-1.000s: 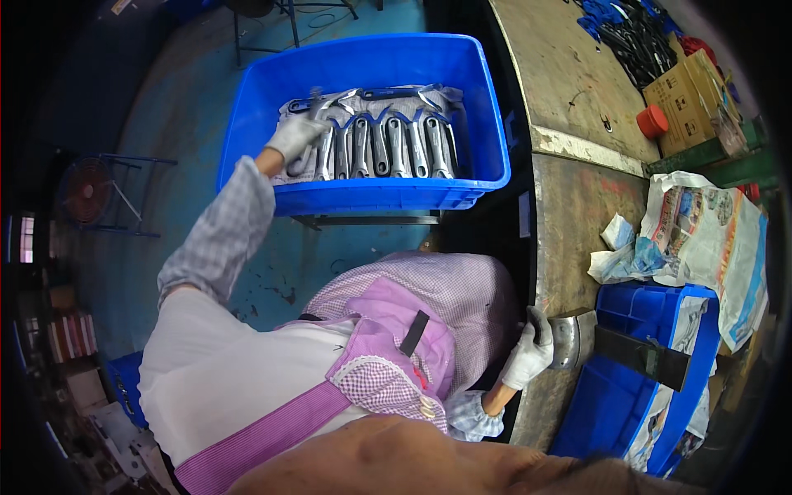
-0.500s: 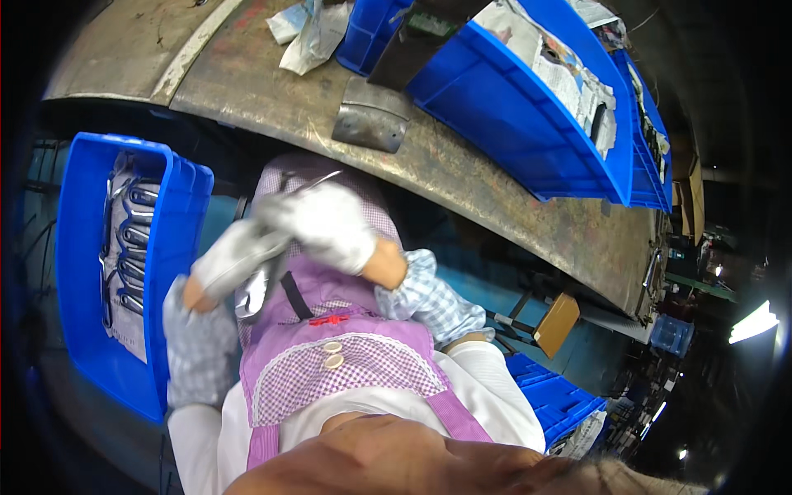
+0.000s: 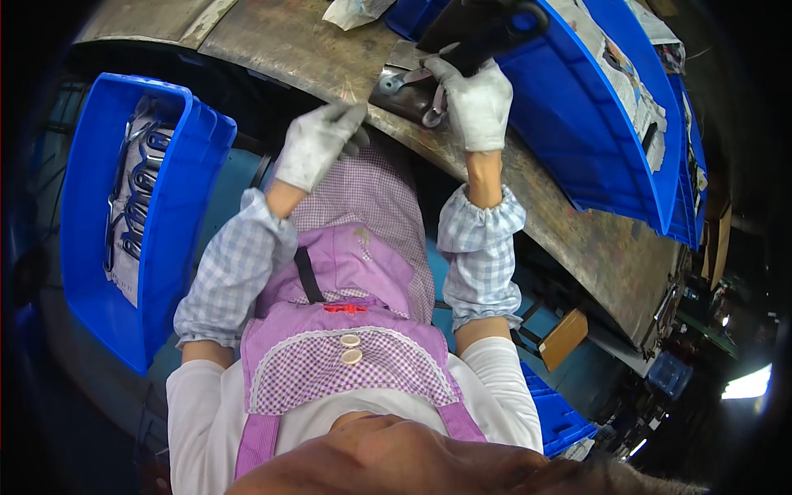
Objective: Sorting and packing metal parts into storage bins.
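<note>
My right hand (image 3: pixel 478 107), in a white glove, is closed on a shiny metal hand tool (image 3: pixel 435 107) at the bench edge. The tool's exact kind cannot be made out; one end is rounded, and the fingers cover part of it. Beneath it lies a curved metal block (image 3: pixel 404 97), under a dark upright machine part (image 3: pixel 470 33). My left hand (image 3: pixel 318 144), also gloved, hovers over my lap, just short of the bench, with fingers stretched out and nothing in them.
To the left stands a blue bin (image 3: pixel 188 190) with several shiny metal tools (image 3: pixel 142 186) on paper. More blue bins (image 3: pixel 602 124) lined with newspaper sit on the worn metal bench (image 3: pixel 280 41) at right. A brown board (image 3: pixel 563 338) juts out below the bench.
My hands were together over my lap around a shiny tool. They have parted: the right has moved up to the metal block with the tool, and the left has let go.
</note>
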Available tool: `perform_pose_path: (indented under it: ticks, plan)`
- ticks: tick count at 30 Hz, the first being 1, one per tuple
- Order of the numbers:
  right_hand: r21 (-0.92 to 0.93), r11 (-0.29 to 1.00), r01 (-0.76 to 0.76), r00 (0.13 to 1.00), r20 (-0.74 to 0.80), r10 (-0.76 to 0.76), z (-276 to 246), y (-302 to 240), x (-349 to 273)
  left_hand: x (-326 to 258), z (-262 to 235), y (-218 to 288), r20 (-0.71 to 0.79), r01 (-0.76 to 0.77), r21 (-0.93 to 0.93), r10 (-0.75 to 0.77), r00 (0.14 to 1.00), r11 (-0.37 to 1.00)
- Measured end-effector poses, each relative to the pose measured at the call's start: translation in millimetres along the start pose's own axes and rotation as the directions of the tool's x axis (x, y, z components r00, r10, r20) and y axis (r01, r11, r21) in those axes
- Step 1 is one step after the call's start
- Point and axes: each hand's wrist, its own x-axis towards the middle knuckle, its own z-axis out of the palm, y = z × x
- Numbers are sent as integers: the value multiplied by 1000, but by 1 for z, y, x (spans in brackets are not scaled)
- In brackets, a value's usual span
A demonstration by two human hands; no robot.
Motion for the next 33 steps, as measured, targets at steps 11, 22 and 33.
perform_pose_path:
  ticks: [11,22,33]
  plan:
    - [309,946,98,995,-44,-89,-30,59,-18,47,15,18,-170,-150,623,320,932,768]
    - [-209,955,209,961,-139,-241,-16,78,-32,63,18,29,-78,-115,693,233,969,711]
    - [34,959,280,957,-85,-276,68,-25,-28,11,-52,5,409,26,-539,234,882,842]
